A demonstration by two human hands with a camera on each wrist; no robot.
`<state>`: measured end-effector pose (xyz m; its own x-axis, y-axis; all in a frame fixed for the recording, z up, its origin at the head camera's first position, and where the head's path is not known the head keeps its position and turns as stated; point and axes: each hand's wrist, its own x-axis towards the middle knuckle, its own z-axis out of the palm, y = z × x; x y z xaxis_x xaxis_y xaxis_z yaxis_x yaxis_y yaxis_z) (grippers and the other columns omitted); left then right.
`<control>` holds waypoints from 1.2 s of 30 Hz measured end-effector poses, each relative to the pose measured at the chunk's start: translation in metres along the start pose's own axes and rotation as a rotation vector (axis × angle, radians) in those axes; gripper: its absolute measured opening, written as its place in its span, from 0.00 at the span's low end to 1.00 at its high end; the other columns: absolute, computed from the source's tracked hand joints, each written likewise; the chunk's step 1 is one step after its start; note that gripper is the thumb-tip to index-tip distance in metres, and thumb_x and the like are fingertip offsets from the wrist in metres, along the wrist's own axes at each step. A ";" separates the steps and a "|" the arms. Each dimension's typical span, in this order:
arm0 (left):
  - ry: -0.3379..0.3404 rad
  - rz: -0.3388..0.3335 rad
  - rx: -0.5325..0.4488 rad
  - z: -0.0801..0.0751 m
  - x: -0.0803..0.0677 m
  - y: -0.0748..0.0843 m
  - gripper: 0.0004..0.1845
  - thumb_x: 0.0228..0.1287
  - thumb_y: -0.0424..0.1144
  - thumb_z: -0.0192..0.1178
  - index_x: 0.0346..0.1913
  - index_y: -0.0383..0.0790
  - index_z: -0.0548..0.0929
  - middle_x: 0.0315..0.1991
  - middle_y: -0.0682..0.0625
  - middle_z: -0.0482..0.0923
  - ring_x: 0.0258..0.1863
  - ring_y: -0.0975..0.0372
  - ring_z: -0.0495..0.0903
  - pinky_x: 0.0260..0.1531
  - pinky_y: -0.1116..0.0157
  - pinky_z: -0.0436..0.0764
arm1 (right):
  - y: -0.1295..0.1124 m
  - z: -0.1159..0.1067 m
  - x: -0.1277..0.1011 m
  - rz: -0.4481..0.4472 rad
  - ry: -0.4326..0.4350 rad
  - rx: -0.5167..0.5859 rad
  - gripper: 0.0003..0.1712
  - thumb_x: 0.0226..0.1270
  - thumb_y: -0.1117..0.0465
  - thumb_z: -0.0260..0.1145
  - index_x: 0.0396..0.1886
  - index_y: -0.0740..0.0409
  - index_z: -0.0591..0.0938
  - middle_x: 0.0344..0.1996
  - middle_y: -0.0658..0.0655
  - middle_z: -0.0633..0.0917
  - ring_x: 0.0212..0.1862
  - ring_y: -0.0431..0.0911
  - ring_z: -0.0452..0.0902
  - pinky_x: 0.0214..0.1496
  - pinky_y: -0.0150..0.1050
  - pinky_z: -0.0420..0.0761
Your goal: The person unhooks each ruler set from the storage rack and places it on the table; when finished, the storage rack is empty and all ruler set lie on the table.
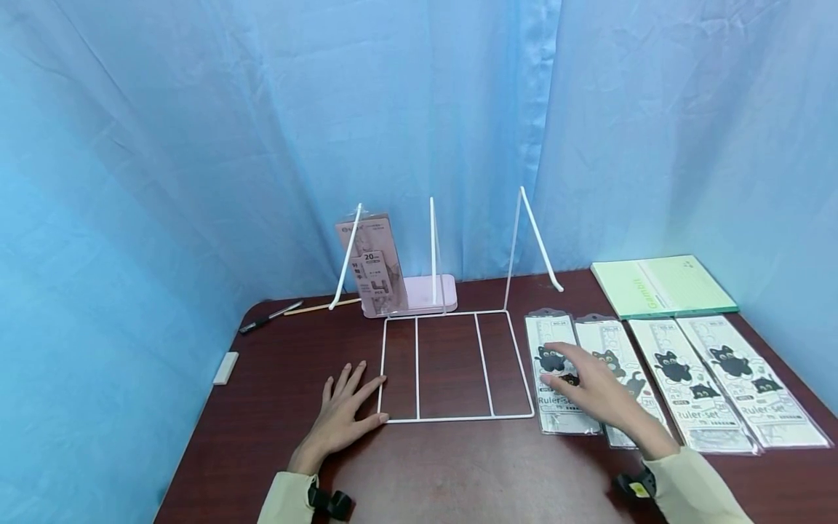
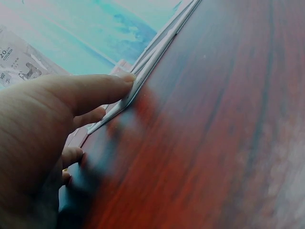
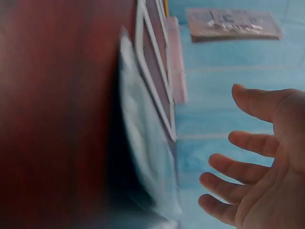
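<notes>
A white wire rack (image 1: 452, 418) lies with its flat base on the dark tabletop, thin white rods rising from its back edge. My left hand (image 1: 340, 418) rests on the table at the rack's left side, fingers spread, with thumb and index fingertips right at the frame. In the left wrist view the thumb (image 2: 102, 90) lies against the white wire. My right hand (image 1: 599, 386) is over the leftmost packaged ruler set (image 1: 563, 415), thumb and fingers apart and holding nothing. A second ruler set (image 1: 596, 335) lies partly beneath that hand in the head view.
Two more ruler sets (image 1: 668, 338) (image 1: 740, 342) lie to the right, below a green notebook (image 1: 687, 280). Behind the rack stand a pink package (image 1: 376, 247) and a pink stand (image 1: 448, 291). At left are a pen (image 1: 270, 318) and a white block (image 1: 225, 368).
</notes>
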<state>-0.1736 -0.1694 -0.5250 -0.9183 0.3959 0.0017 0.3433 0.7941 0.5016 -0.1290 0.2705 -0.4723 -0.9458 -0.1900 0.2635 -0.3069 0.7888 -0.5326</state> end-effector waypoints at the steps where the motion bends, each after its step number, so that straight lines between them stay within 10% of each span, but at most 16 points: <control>1: 0.001 0.000 0.000 0.000 0.000 0.000 0.37 0.63 0.61 0.62 0.73 0.56 0.70 0.81 0.40 0.50 0.82 0.41 0.41 0.73 0.31 0.38 | -0.001 0.005 -0.001 -0.015 -0.004 0.000 0.32 0.68 0.54 0.69 0.66 0.65 0.75 0.63 0.70 0.78 0.65 0.68 0.73 0.63 0.67 0.72; 36: -0.043 -0.012 -0.031 -0.006 0.002 0.001 0.37 0.64 0.61 0.63 0.74 0.55 0.70 0.81 0.40 0.49 0.82 0.40 0.40 0.73 0.30 0.37 | 0.009 0.053 -0.018 -0.204 0.026 -0.127 0.36 0.57 0.51 0.75 0.63 0.63 0.78 0.67 0.69 0.73 0.70 0.71 0.63 0.67 0.69 0.61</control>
<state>-0.1760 -0.1707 -0.5194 -0.9126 0.4067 -0.0413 0.3257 0.7846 0.5276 -0.1199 0.2500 -0.5240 -0.8621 -0.3387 0.3769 -0.4735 0.8034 -0.3611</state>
